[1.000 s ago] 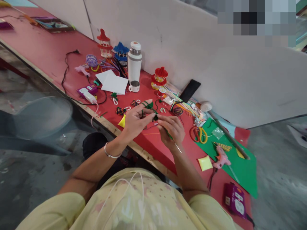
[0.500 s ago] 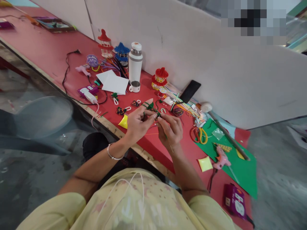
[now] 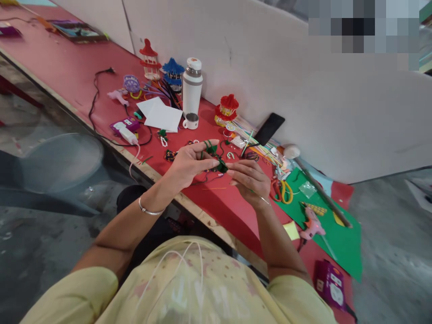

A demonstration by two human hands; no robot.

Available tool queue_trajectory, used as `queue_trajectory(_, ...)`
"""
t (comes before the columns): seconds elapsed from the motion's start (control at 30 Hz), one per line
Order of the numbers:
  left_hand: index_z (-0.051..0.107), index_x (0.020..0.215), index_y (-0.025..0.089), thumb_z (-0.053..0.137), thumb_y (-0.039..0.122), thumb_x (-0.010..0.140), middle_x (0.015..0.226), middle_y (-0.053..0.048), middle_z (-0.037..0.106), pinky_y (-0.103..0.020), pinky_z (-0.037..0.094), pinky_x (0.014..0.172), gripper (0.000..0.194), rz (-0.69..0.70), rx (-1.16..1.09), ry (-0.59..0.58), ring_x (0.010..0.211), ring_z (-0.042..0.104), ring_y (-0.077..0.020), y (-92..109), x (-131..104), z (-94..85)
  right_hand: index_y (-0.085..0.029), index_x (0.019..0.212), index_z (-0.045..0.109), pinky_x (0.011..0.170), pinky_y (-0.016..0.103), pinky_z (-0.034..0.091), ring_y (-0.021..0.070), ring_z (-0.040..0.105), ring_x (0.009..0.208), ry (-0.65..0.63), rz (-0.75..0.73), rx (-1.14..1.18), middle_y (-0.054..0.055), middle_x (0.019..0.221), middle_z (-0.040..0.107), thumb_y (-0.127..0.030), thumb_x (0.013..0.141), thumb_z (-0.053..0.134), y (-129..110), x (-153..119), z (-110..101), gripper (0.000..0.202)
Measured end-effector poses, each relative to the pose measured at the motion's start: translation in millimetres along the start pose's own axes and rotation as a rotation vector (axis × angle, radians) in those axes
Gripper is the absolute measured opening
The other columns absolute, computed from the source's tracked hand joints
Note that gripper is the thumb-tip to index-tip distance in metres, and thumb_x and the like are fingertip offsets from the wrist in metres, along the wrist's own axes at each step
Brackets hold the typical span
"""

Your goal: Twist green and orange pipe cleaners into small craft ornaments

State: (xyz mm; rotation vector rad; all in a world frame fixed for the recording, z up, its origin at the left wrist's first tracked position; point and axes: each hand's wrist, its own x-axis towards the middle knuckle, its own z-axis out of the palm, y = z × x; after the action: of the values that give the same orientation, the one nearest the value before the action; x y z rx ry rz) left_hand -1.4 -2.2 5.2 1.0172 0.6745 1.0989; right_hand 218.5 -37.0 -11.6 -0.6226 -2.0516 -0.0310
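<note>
Above the red table, my left hand (image 3: 191, 164) pinches a small dark green yarn piece (image 3: 222, 166) between thumb and fingers. Green yarn (image 3: 208, 144) loops over the raised fingers of that hand. My right hand (image 3: 251, 180) is closed at the right side of the piece, fingertips against it. Out of its palm toward the wrist sticks the end of a thin crochet hook (image 3: 261, 197); the hook's tip is hidden by the fingers. Beyond the hands lie a small green and white beaded loop (image 3: 230, 155) and a dark multicoloured yarn ball (image 3: 252, 155).
Scissors (image 3: 282, 191) and a pink glue gun (image 3: 312, 223) lie at the right on a green sheet (image 3: 347, 252). A white bottle (image 3: 192, 90), a small cup (image 3: 191, 120) and a phone (image 3: 269, 128) are at the back. Purple power box (image 3: 329, 285) sits near the right edge.
My right hand has moved right, turning so the hook's end points outward. My left hand has shifted slightly left, covering the yellow packet, and more of the green piece shows between them.
</note>
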Motion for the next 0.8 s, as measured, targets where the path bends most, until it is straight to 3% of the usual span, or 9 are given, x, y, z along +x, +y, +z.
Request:
queue_trajectory(0.27, 0.068, 0.126, 0.011, 0.085, 0.021, 0.064, 0.062, 0.002, 0.065, -0.019, 0.039, 0.05, 0.065, 0.067, 0.15, 0.026, 0.051, 0.052, -0.0064, -2, 1, 2.8, -0.031, 0.124, 0.068, 0.088, 0.045, 0.059, 0.0232, 0.072, 0.102, -0.049, 0.039, 0.035, 0.005, 0.114, 0.077, -0.019, 0.087, 0.073, -5, 4, -12, 0.039)
queue_trajectory(0.53, 0.069, 0.127, 0.01, 0.081, 0.022, 0.07, 0.077, -0.005, 0.072, -0.023, 0.05, 0.062, 0.06, 0.145, 0.353, -0.043, 0.066, 0.065, -0.0128, -2, -2, -0.7, -0.027, 0.111, 0.074, 0.083, 0.042, 0.058, 0.0213, 0.073, 0.091, -0.049, 0.111, 0.127, 0.005, 0.103, 0.079, -0.015, 0.087, 0.07, -15, 12, -19, 0.027)
queue_trajectory(0.67, 0.07, 0.126, 0.013, 0.08, 0.021, 0.071, 0.082, -0.005, 0.073, -0.023, 0.05, 0.064, 0.056, 0.179, 0.401, -0.109, 0.071, 0.065, -0.0131, -2, -1, -0.8, -0.027, 0.103, 0.077, 0.08, 0.041, 0.057, 0.0218, 0.073, 0.088, 0.0, 0.219, 0.262, 0.005, 0.096, 0.079, -0.017, 0.089, 0.068, -17, 11, -20, 0.02)
queue_trajectory(0.8, 0.071, 0.124, 0.014, 0.082, 0.022, 0.07, 0.082, -0.004, 0.072, -0.022, 0.05, 0.064, 0.055, 0.161, 0.272, -0.151, 0.071, 0.063, -0.0124, -5, -2, 6.6, -0.029, 0.101, 0.078, 0.08, 0.044, 0.058, 0.0231, 0.072, 0.088, 0.149, 0.386, 0.446, 0.005, 0.091, 0.078, -0.031, 0.093, 0.064, -16, 1, -8, 0.016)
